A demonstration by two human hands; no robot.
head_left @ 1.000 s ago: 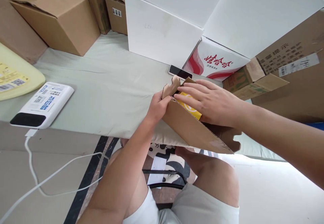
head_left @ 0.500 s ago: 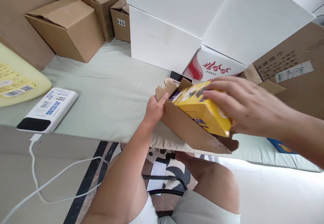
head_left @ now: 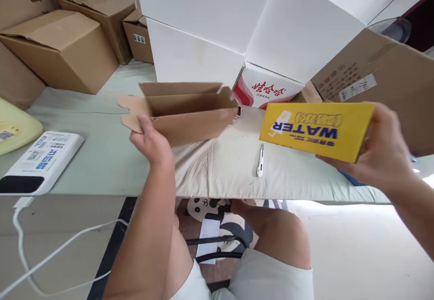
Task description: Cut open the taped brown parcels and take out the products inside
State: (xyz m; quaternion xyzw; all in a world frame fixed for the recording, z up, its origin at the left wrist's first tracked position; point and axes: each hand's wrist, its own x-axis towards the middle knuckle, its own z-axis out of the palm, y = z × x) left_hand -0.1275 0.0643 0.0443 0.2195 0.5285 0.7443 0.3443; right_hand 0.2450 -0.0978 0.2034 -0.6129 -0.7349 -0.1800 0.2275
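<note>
My left hand (head_left: 151, 141) is closed on the near left end of an open brown cardboard box (head_left: 193, 126), tilted so its hollow inside shows. The box's notched end flap (head_left: 130, 110) sticks out left of my thumb. Off to the right, my right hand (head_left: 383, 146) grips the end of a yellow box (head_left: 315, 130) printed with "WATER", which appears upside down. The yellow box is held in the air, apart from the cardboard box. Below and between them, a white utility knife (head_left: 260, 160) lies on the pale cloth.
White boxes (head_left: 203, 55) and a red-and-white carton (head_left: 261, 85) stand along the back. Brown cartons (head_left: 77, 51) fill the left rear; another large one (head_left: 383, 78) is at right. A white power bank (head_left: 44, 159) with a cable (head_left: 74, 236) lies left by the table edge.
The yellow box has come out of the cardboard box and moved right in my right hand. My left hand has carried the cardboard box left. The utility knife now shows.
</note>
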